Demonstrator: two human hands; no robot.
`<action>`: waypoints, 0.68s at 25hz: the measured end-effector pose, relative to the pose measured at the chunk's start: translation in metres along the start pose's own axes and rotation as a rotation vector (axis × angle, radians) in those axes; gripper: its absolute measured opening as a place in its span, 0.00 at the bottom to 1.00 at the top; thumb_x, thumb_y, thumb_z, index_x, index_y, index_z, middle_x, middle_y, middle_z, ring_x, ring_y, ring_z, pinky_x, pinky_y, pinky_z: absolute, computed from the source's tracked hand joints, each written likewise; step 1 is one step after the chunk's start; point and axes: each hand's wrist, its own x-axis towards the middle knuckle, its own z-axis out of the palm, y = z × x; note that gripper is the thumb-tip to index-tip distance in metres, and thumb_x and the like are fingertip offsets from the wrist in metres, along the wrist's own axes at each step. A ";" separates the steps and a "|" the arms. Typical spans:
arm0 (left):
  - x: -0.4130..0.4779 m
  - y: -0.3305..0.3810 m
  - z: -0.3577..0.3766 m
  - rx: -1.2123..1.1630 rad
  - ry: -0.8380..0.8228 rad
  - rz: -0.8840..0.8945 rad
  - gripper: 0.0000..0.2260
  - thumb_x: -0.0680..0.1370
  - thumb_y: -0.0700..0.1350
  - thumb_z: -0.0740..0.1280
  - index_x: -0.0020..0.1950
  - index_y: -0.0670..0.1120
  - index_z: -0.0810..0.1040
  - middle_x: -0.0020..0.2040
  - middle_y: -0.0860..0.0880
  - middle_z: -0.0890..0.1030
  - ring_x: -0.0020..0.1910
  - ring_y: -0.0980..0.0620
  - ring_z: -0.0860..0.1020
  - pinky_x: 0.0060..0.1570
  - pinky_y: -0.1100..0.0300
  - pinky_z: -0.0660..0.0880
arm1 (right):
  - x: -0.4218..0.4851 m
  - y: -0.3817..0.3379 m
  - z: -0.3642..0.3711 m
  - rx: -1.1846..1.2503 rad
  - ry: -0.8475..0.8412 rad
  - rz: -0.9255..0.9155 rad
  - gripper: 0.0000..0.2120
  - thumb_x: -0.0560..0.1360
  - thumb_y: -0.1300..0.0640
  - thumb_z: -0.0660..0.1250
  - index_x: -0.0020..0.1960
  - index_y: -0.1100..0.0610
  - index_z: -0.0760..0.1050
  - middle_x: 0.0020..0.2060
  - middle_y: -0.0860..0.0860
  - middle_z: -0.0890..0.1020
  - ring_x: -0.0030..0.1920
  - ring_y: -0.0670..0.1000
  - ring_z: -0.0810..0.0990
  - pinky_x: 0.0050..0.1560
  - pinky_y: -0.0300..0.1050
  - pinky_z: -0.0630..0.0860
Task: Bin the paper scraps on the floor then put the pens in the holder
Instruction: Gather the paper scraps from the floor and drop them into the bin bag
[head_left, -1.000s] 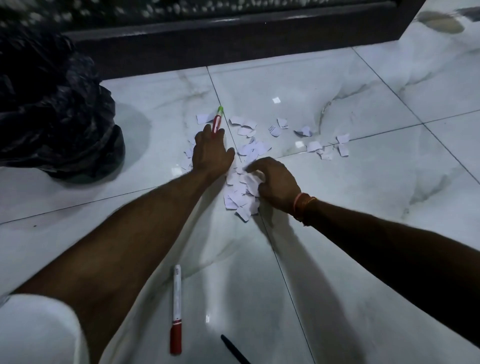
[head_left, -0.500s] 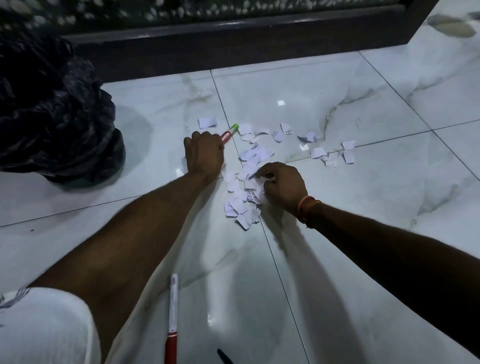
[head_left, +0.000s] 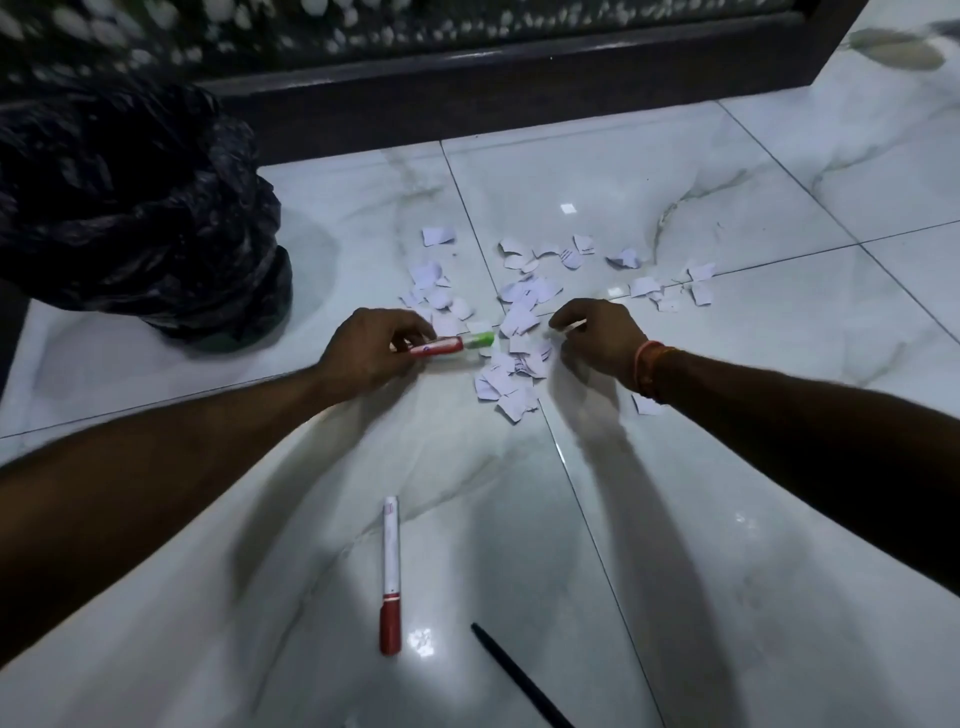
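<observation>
Down on the pale marble floor (head_left: 727, 519), the left hand (head_left: 371, 353) grips a red-and-green pen (head_left: 452, 344), its fingers curled round the red end while the green end points right at the paper scraps (head_left: 514, 358). The right hand (head_left: 605, 338) hovers just beside that pile with curled fingers; whether it pinches a scrap I cannot tell. More scraps lie scattered farther back. A black bin bag (head_left: 135, 208) sits at the far left. Nearer the person lie 2 more pens, apart from each other: a white marker (head_left: 390, 561) with a red cap and a black pen (head_left: 514, 675).
</observation>
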 end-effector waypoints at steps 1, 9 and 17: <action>-0.011 -0.004 -0.006 0.031 -0.053 0.014 0.13 0.69 0.39 0.73 0.49 0.53 0.84 0.36 0.61 0.82 0.40 0.61 0.81 0.39 0.73 0.71 | 0.000 0.001 -0.002 -0.051 -0.039 -0.006 0.18 0.66 0.67 0.70 0.54 0.55 0.81 0.54 0.53 0.83 0.53 0.54 0.81 0.54 0.44 0.78; -0.050 -0.032 -0.016 0.114 -0.335 0.117 0.15 0.65 0.41 0.67 0.46 0.57 0.83 0.45 0.56 0.80 0.44 0.60 0.78 0.45 0.64 0.74 | -0.011 -0.005 -0.026 -0.493 -0.338 -0.137 0.33 0.60 0.62 0.81 0.63 0.54 0.75 0.54 0.51 0.75 0.53 0.53 0.75 0.55 0.45 0.74; -0.014 -0.025 0.006 0.183 -0.204 -0.136 0.34 0.60 0.62 0.68 0.64 0.50 0.75 0.58 0.46 0.75 0.59 0.44 0.73 0.59 0.48 0.73 | -0.038 0.021 -0.041 -0.777 -0.314 0.129 0.20 0.60 0.64 0.75 0.49 0.58 0.70 0.50 0.59 0.79 0.43 0.58 0.77 0.34 0.43 0.75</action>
